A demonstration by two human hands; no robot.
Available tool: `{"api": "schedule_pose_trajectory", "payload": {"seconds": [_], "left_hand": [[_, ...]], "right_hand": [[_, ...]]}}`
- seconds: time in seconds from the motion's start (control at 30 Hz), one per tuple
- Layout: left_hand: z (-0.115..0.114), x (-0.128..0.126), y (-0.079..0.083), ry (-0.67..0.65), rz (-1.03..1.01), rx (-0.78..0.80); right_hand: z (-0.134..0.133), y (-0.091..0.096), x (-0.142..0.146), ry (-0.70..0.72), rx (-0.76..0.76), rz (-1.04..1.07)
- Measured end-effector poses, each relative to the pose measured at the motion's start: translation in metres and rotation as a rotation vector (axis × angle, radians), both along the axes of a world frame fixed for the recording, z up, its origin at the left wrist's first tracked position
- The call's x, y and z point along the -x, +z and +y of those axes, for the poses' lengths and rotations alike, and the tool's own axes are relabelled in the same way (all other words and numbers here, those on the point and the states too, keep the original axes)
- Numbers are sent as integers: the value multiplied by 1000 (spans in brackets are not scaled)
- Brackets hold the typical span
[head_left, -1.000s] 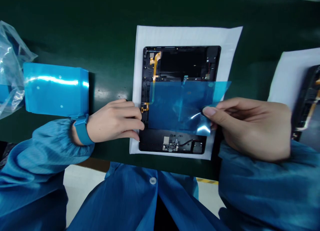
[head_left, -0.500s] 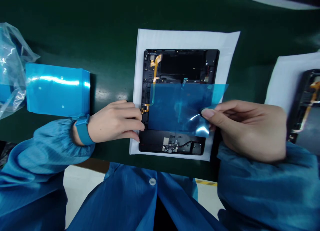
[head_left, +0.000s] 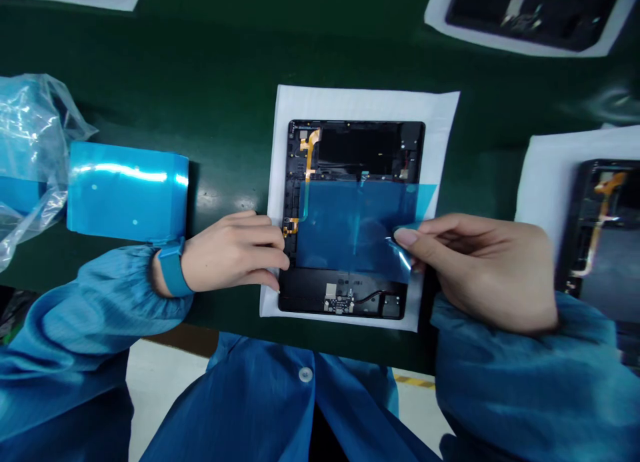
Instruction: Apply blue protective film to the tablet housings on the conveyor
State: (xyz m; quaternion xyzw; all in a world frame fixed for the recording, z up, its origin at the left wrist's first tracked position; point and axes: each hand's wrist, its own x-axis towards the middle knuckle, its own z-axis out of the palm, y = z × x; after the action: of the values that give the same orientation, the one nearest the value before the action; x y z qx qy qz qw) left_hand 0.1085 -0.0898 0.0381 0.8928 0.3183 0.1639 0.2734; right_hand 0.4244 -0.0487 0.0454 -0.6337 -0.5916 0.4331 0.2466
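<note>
With our right hand [head_left: 480, 269] we pinch the right edge of a translucent blue protective film [head_left: 330, 235] between thumb and fingers; the film bends near our thumb and spans the middle of an opened tablet housing [head_left: 350, 149], its upper right corner reaching past the housing's edge; we cannot tell how much of it touches the parts beneath. Our left hand [head_left: 233, 252], fingers loosely curled and thumb apart, rests at the housing's left edge; an orange flex cable [head_left: 309, 159] runs down that side, and a small circuit board [head_left: 339, 303] sits near the bottom; the housing lies on a white sheet [head_left: 360, 102] upon our green tabletop [head_left: 225, 69]; a glossy blue block [head_left: 127, 199] lies beyond our left wrist.
</note>
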Motion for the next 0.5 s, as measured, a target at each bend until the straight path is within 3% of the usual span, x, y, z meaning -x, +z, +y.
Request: {"api": "schedule_pose_trajectory", "payload": {"seconds": [0.5], "left_hand": [[0,0,-1,2,-33,-43]], "right_hand": [[3,2,4,41,20,14]]}}
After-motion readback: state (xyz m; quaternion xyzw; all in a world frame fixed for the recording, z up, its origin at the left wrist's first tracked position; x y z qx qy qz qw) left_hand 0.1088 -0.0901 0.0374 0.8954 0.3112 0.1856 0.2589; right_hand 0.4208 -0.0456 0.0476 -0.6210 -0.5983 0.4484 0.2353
